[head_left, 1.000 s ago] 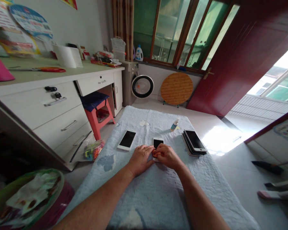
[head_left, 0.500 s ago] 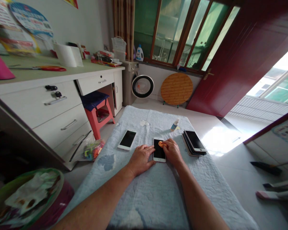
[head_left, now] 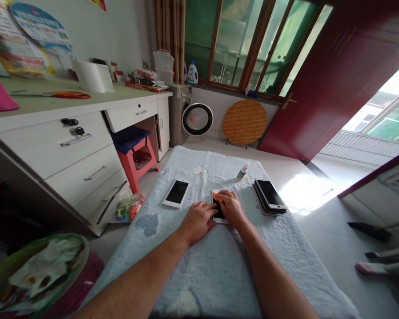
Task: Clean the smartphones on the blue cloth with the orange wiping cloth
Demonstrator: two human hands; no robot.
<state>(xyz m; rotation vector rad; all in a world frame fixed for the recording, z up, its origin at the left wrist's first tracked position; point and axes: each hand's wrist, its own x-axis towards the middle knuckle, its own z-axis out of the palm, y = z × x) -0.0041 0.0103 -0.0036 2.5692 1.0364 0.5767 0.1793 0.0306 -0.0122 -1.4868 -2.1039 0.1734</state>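
Note:
A white phone [head_left: 217,212] with a dark screen lies flat on a pale blue cloth [head_left: 219,266]. My left hand [head_left: 197,220] rests with its fingers flat along the phone's left edge. My right hand [head_left: 230,206] is curled over the screen and presses a small orange pad [head_left: 217,199] against the phone's upper part. Most of the phone is hidden under both hands.
Another white phone [head_left: 176,193] lies to the left on the cloth. A stack of phones [head_left: 268,197] sits to the right, a small spray bottle [head_left: 241,173] behind. A white desk [head_left: 53,133] and red stool [head_left: 134,155] stand left, a pink bin [head_left: 43,279] near left.
My right hand with the orange pad slid up the phone's screen, then came back over it toward the left. My left hand stayed at the phone's left edge.

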